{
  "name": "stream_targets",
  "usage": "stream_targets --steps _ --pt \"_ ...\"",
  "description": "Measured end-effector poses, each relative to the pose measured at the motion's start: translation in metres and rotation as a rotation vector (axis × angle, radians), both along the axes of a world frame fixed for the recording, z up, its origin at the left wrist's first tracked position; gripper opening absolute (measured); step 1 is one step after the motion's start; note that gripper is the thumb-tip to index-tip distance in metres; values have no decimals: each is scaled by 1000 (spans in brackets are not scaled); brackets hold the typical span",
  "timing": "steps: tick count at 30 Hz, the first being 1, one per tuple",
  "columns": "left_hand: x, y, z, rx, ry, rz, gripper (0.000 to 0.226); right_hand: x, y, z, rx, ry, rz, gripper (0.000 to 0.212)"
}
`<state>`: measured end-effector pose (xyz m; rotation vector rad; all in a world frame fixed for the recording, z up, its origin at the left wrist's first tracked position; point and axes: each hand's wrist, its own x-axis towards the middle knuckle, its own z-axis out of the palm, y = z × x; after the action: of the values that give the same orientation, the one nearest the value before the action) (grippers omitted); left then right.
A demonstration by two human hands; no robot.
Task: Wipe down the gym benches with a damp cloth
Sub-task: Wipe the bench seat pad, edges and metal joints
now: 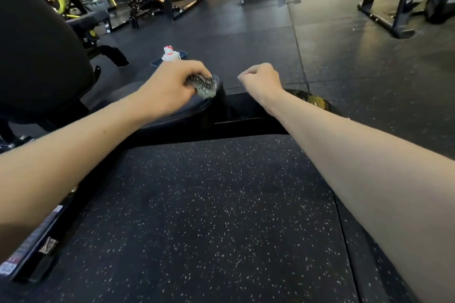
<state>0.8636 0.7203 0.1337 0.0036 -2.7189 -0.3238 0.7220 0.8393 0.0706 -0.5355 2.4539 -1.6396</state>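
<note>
left hand (170,81) fingers clamped on bunched dark-and-white checked cloth (204,87), wad hanging down-right past fingertips onto glossy black bench frame (246,108); right hand (261,79) fisted, empty.

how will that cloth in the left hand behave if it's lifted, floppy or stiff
Probably floppy: the cloth is bunched into crumpled folds under the left hand. Likely light, since that one grip gathers all of it. Its textured, patterned surface probably grips rather than slips.
</note>
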Motion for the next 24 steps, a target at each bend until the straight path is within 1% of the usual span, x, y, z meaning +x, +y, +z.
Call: stream_targets --steps 1,3,5,6,8,10,11,12,13,14,15,16,17,18,19,21,24 --pt "-5 -2 2 -3 45 60 34 5 -5 5 -124 -135 53 25" --pt "-18 -4 2 4 36 137 37 19 -10 17 -324 -399 224 35" --pt "-30 3 -3 -11 46 204 38 24 -9 23 -417 -567 347 47" --pt "-35 10 -6 -12 75 238 36 25 -8 24 -486 -620 361 46" --pt "-44 20 -12 23 124 232 33 24 -8 24 -688 -727 353 27" --pt "-49 22 -16 149 110 136 37 19 -13 25 -836 -833 318 14" --pt "-50 21 -17 237 82 80 45 12 -18 23 -873 -860 280 10" --pt "-51 17 -16 311 52 40 54 6 -20 21 -873 -851 216 10" --pt "-50 13 -16 356 19 26 63 -1 -22 18 -822 -800 107 21" --pt "-49 10 -15 366 -16 34 69 -4 -22 15 -720 -722 -15 35" --pt "-47 5 -15 345 -41 55 70 -8 -20 11 -616 -626 -120 42" --pt "-45 1 -16 305 -47 79 68 -10 -19 6 -528 -503 -198 40" --pt "-45 -3 -18 264 -35 106 64 -13 -18 2 -453 -372 -237 32" --pt "-44 -6 -19 234 -14 135 60 -13 -18 1 -398 -267 -237 26" --pt "-44 -8 -20 213 0 161 56 -14 -20 0 -361 -193 -230 26" --pt "-45 -11 -23 164 -2 206 48 -11 -27 -1 -299 -104 -192 27" --pt "-43 -17 -28 68 -51 258 39 -7 -43 -9 -174 -4 -57 33"
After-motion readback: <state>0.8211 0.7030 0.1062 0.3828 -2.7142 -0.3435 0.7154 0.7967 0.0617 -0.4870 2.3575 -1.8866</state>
